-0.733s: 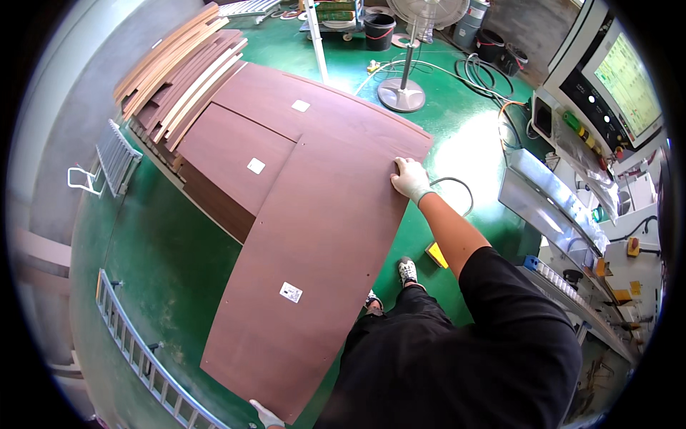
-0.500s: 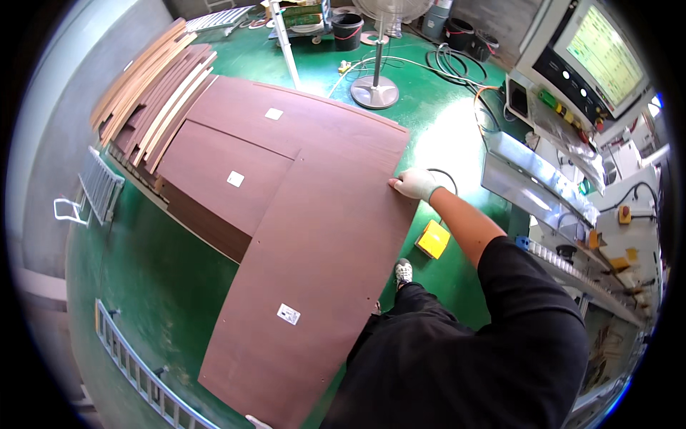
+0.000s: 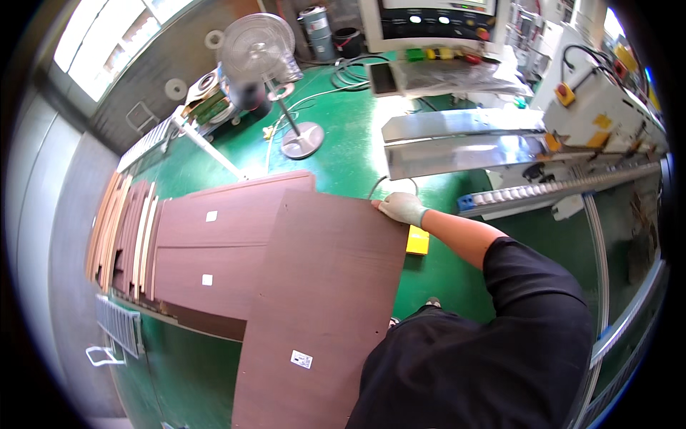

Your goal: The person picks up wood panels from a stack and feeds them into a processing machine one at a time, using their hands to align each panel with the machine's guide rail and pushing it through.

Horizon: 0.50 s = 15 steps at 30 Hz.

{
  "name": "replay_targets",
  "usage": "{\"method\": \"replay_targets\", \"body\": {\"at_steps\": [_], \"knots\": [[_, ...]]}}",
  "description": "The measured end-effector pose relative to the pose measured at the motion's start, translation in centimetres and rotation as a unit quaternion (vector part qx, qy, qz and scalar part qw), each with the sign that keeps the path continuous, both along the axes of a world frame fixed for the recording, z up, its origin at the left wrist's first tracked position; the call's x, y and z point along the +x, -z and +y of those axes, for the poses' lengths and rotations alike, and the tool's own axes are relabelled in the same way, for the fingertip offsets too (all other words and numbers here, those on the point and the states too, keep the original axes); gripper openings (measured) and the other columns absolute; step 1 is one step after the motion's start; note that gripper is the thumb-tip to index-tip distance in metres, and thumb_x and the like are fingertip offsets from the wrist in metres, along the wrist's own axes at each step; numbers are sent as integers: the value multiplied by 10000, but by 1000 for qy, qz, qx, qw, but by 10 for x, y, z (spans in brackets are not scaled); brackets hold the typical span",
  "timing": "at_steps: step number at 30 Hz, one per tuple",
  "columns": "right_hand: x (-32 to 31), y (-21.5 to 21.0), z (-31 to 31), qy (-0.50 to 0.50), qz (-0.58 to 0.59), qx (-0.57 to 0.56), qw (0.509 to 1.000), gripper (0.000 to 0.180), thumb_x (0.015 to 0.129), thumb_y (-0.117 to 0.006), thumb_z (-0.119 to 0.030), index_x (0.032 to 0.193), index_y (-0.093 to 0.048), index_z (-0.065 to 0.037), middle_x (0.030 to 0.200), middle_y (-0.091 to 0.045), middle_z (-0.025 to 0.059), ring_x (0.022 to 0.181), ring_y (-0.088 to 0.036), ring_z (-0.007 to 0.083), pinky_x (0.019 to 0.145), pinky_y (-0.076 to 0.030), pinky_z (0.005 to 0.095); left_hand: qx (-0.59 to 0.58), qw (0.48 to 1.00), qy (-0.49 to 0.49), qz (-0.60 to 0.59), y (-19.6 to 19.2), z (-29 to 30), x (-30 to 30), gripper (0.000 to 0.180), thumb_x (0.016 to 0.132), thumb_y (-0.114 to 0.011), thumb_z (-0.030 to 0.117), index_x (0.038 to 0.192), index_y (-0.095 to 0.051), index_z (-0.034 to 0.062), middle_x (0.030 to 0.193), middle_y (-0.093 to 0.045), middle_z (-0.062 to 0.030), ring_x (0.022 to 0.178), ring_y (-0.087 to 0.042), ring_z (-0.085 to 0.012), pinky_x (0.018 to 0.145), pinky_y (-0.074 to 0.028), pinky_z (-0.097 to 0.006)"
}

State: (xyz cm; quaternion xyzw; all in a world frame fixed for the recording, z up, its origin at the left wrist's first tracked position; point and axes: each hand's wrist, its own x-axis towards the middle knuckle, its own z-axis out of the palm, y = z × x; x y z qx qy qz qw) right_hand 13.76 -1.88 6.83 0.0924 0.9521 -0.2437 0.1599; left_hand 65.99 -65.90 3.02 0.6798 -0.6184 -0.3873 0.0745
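Note:
A long brown board (image 3: 325, 286) with a white label and small holes along its edges stretches in front of me, its near end running out of the picture. My right hand (image 3: 401, 209), in a pale glove, is closed over the far edge of this board near its right corner. My left hand is out of sight. Beneath the board's left side lies a stack of similar brown boards (image 3: 214, 268), two of them showing white labels.
Narrow strips (image 3: 132, 236) stand at the stack's left end. Ahead are a pedestal fan (image 3: 301, 139) and hoses. A machine with a metal bed (image 3: 464, 154) and a control panel (image 3: 436, 23) stands at right. A yellow box (image 3: 417, 241) sits on the green floor.
My view has swung to the right, toward the machine. The held board has turned relative to the stack beneath it. My left hand, just visible at the lower edge before, has left the picture.

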Motion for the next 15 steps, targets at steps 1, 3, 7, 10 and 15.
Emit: {"method": "replay_targets", "body": {"at_steps": [1, 3, 7, 10, 15], "knots": [[19, -4, 22, 31, 6, -16, 999, 723, 996, -368, -628, 962, -761, -22, 984, -736, 208, 975, -689, 394, 889, -512, 454, -7, 1000, 11, -4, -3, -1, -6, 886, 1021, -361, 638, 1510, -322, -100, 1578, -346, -229, 1435, -344, -396, 1181, -234, -540], [59, -12, 73, 96, 20, -41, 994, 729, 988, -375, -639, 959, -760, -20, 994, -742, 192, 984, -693, 381, 897, -517, 442, -19, 999, 32, -15, -9, -5, -18, 888, 1024, -354, 635, 1510, -316, -107, 1584, -335, -235, 1447, -329, -402, 1192, -214, -549], [152, -3, 163, 244, 74, -56, 965, 678, 1007, -364, -608, 986, -771, -66, 992, -739, 194, 983, -693, 383, 894, -510, 437, -45, 994, 93, -20, -23, -15, -63, 893, 1028, -342, 630, 1511, -304, -120, 1598, -313, -247, 1471, -297, -413, 1212, -176, -567], [219, 6, 209, 338, 77, -96, 933, 670, 1020, -347, -589, 984, -763, -64, 998, -739, 180, 992, -687, 383, 893, -502, 430, -56, 985, 164, 22, -29, -39, -113, 923, 1021, -338, 650, 1512, -293, -131, 1601, -308, -255, 1481, -276, -441, 1214, -153, -615], [347, 22, 272, 490, 113, -61, 862, 684, 1011, -401, -603, 968, -741, -12, 964, -722, 236, 964, -671, 422, 845, -494, 439, 1, 949, 296, 105, -64, 46, -257, 977, 881, -661, 638, 1595, -275, 94, 1574, -317, -313, 1425, -339, -507, 1142, -339, -602]]}}
